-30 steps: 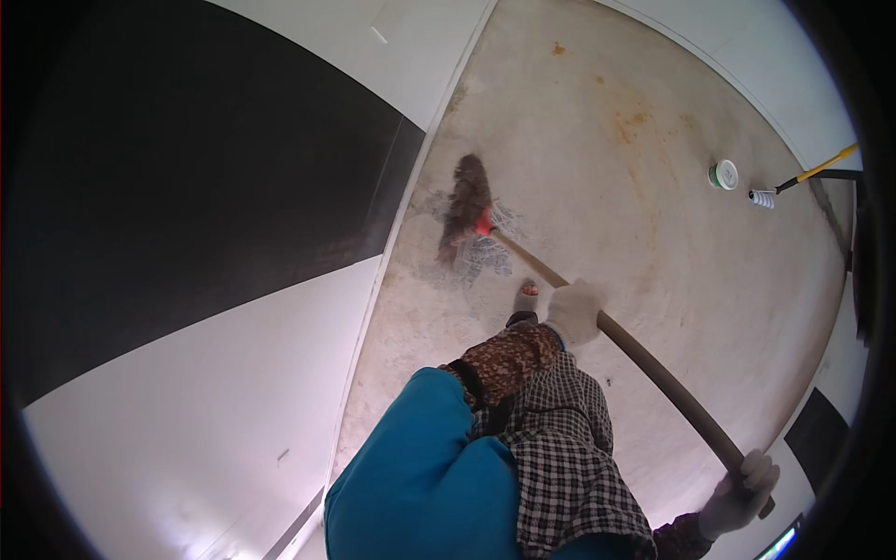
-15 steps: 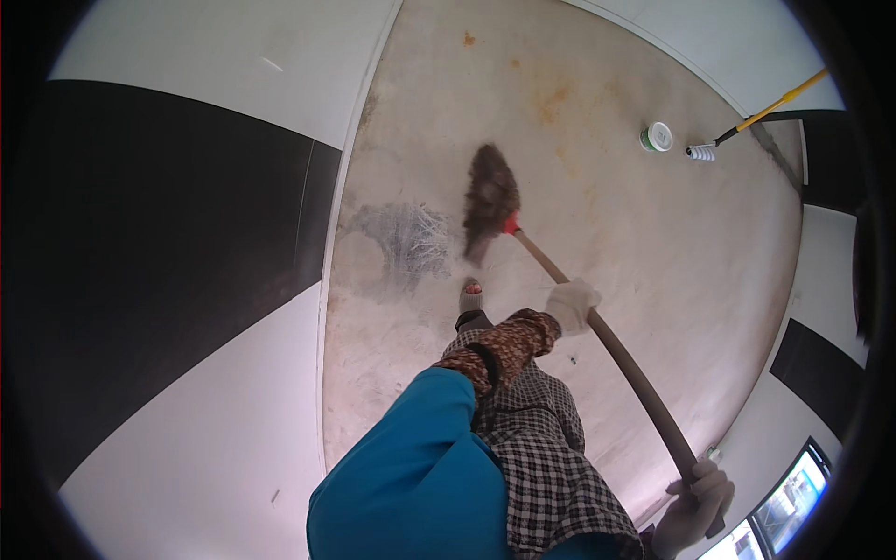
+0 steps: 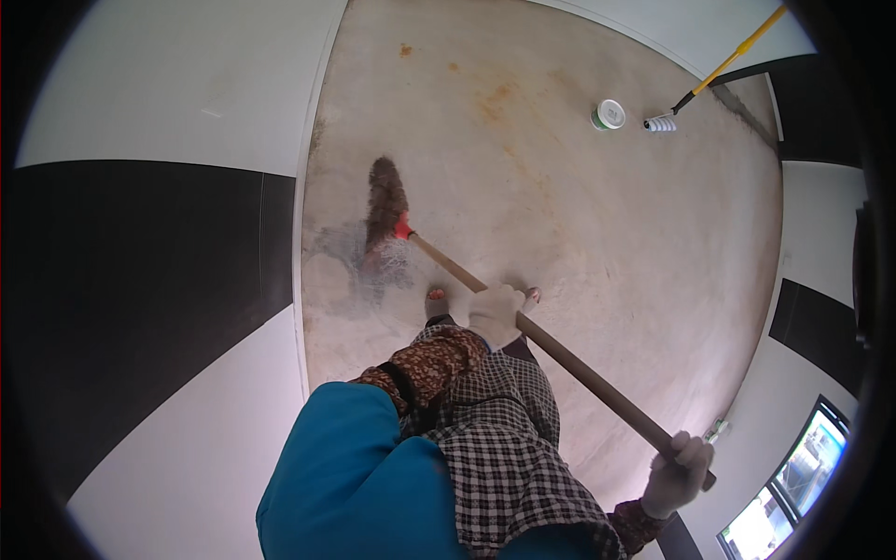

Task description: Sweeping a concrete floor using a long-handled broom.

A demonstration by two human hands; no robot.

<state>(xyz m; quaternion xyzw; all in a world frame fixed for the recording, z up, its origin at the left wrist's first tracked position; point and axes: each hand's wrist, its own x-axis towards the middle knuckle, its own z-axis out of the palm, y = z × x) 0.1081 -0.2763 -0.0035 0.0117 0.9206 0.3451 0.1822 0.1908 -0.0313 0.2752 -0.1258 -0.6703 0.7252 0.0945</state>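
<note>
A long-handled broom (image 3: 597, 383) slants across the view, its brown bristle head (image 3: 385, 201) on the grey floor at the left. A red collar (image 3: 402, 226) joins the head to the wooden handle. My left hand (image 3: 497, 315), in a white glove, is closed round the middle of the handle. Near the handle's upper end, at the lower right, my gloved right hand (image 3: 679, 474) grips it too. The lower bristles lie over a patch of pale scratches and dark smears (image 3: 392, 266) on the floor, hiding part of it.
A white-and-green lidded tub (image 3: 609, 115) stands at the far right, beside a paint roller (image 3: 661, 123) with a yellow pole. A white wall with a black band (image 3: 149, 252) runs along the left. My feet (image 3: 437, 303) are just beyond my left hand.
The broom head has swung left, from beside the smeared patch onto it. Both hands have moved left with the handle, still gripping it. The view has shifted, and my second foot now shows.
</note>
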